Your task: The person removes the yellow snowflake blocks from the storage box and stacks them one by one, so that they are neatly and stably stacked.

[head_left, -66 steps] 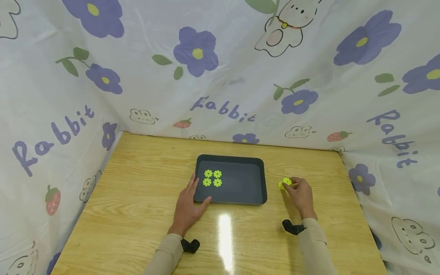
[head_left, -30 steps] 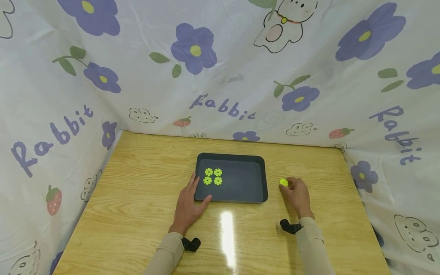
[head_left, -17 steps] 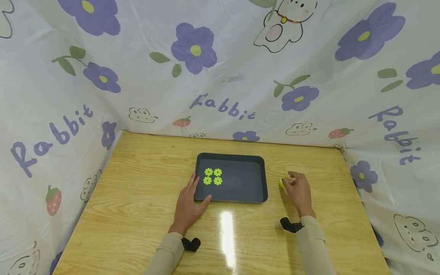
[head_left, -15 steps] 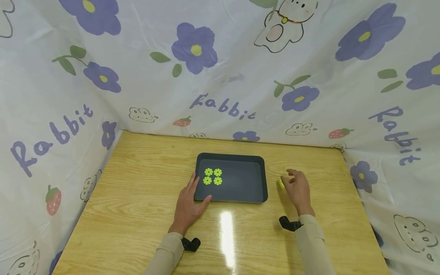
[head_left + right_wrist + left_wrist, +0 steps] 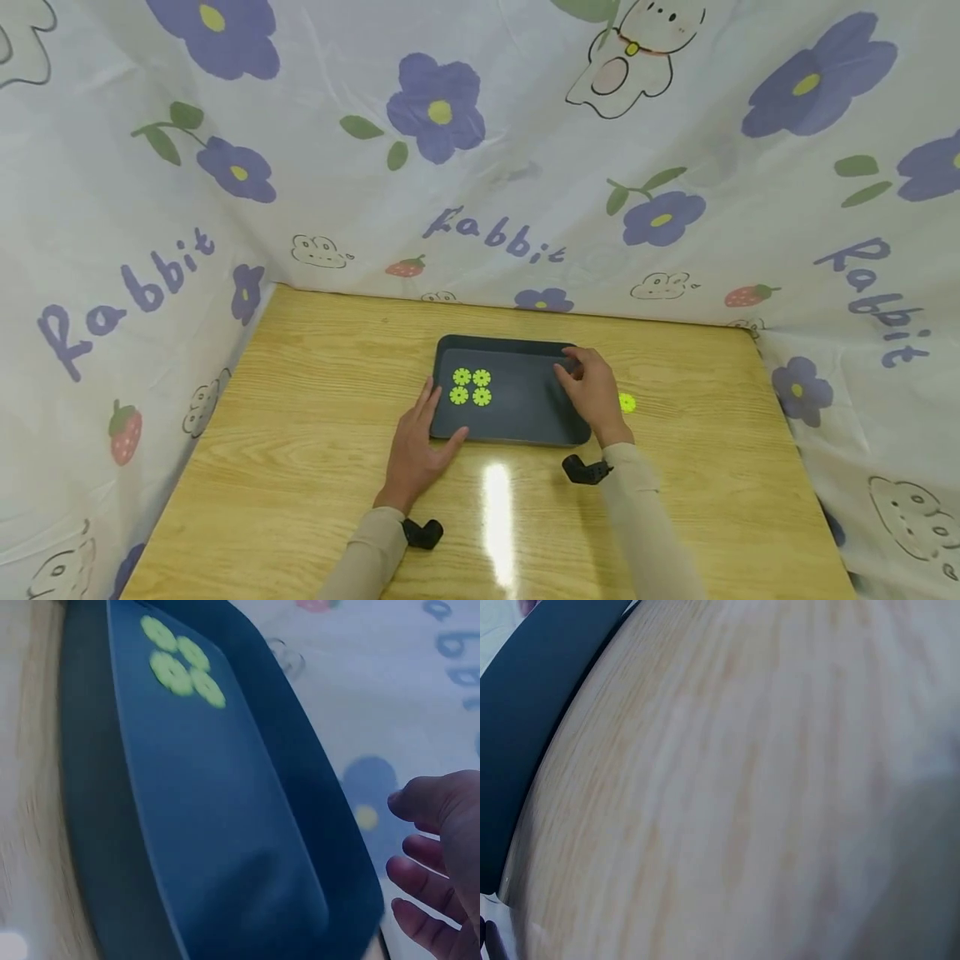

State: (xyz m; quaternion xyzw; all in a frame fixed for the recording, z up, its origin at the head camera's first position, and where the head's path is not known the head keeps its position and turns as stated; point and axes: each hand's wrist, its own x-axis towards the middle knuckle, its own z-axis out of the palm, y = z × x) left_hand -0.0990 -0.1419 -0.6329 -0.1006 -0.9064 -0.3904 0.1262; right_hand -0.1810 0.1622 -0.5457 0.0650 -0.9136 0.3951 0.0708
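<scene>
A dark grey rectangular tray (image 5: 525,408) lies on the wooden table, with several yellow-green notched discs (image 5: 482,378) grouped flat in its left part. My left hand (image 5: 416,454) rests at the tray's left front corner, fingers along the side rim and thumb by the front rim. My right hand (image 5: 594,390) hovers over the tray's right end. Its thumb and fingers (image 5: 427,889) are loosely bent and apart, with nothing visible between them in the right wrist view. One more yellow-green disc (image 5: 627,403) lies on the table right of the tray, partly behind the right wrist.
The wooden table (image 5: 315,433) carries a bright light reflection in front of the tray. A white patterned cloth (image 5: 495,183) hangs behind and at both sides. Black wrist cameras (image 5: 423,534) sit on both wrists. The left wrist view shows mostly tabletop and the tray's outer wall.
My right hand has let go of the yellow-green disc right of the tray and moved left over the tray's right end. The left hand keeps its place; the view has shifted slightly.
</scene>
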